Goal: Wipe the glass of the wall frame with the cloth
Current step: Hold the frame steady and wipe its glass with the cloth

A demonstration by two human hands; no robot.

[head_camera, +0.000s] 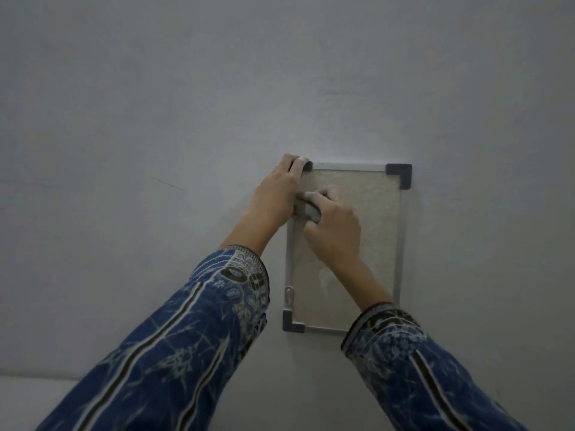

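1. Blue fabric lies closest: the left sleeve (174, 337) and the right sleeve (413, 368), printed with pale floral and striped patterns and edged with dark woven cuffs. They rise from below the wall frame (401, 231), one at its lower left and one across its lower right corner.
2. The wall frame hangs flat on a matte, pale grey wall (217, 88) in portrait, with its long axis vertical and its short sides at top and bottom.
3. Its rails are thin, light, metal-looking strips. Dark grey L-shaped corner caps show at the top right (399, 175) and bottom left (291, 323).
4. The glass (373, 219) covers a beige, speckled backing, and a faint pale smear marks the lower part of the pane.
5. A small silvery clip (289, 296) sits on the left rail, just above the bottom-left cap.
6. The left hand (277, 191) grips the frame's top-left corner, with its fingers curled over the top edge and its back toward the camera.
7. The right hand (333, 225) rests on the upper left of the glass. Its fingers are curled round a bunched grey cloth (306, 211), which it holds against the pane just inside the left rail.
8. The cloth lies close beside the left hand. Whether the two touch cannot be told.
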